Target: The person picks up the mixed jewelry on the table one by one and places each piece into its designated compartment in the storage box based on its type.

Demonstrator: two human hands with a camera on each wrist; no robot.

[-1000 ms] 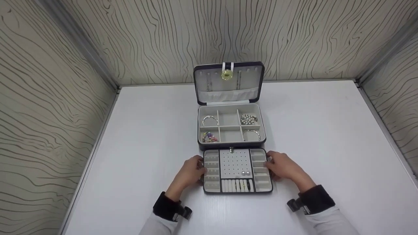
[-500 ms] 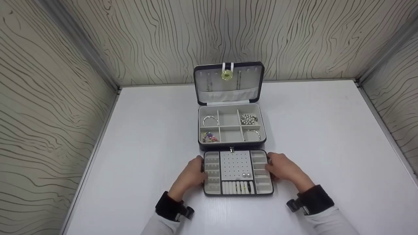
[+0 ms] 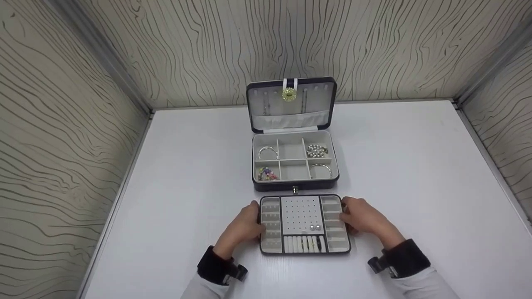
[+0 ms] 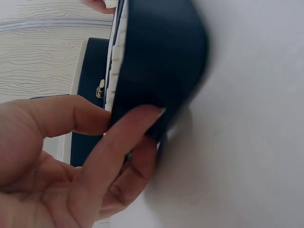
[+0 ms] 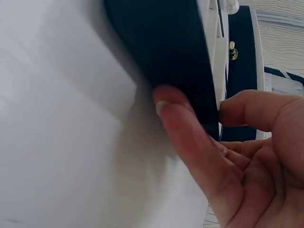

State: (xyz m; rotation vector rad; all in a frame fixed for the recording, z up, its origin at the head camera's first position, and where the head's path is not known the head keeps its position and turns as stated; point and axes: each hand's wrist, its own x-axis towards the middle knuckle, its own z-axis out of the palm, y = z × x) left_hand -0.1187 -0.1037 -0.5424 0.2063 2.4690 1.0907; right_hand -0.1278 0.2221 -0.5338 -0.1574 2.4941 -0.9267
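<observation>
A dark blue jewelry tray (image 3: pixel 299 214) with light grey compartments is held by both hands at its short sides. My left hand (image 3: pixel 245 226) grips the left side, thumb at the top rim and fingers against the dark side wall. On the opposite side my right hand (image 3: pixel 365 218) grips likewise; in the right wrist view its fingers (image 5: pixel 183 128) reach under the tray's edge. Two pearl stud earrings (image 3: pixel 315 227) sit on the perforated panel. Rings (image 3: pixel 312 244) are tucked in the front ring rolls. Behind the tray stands the jewelry box (image 3: pixel 291 186), its lid (image 3: pixel 291 122) raised.
In the box's compartments lie a beaded bracelet (image 3: pixel 267 174), a pearl strand (image 3: pixel 316 151) and bangles at left and right. A gold clasp (image 3: pixel 295 190) sits on its front wall. Necklaces (image 3: pixel 304 101) hang inside the lid. Patterned walls (image 3: pixel 199 54) enclose the white table (image 3: pixel 415 166).
Both hands have brought the tray a little toward the person, and a strip of white table now shows between it and the box. The box has not moved.
</observation>
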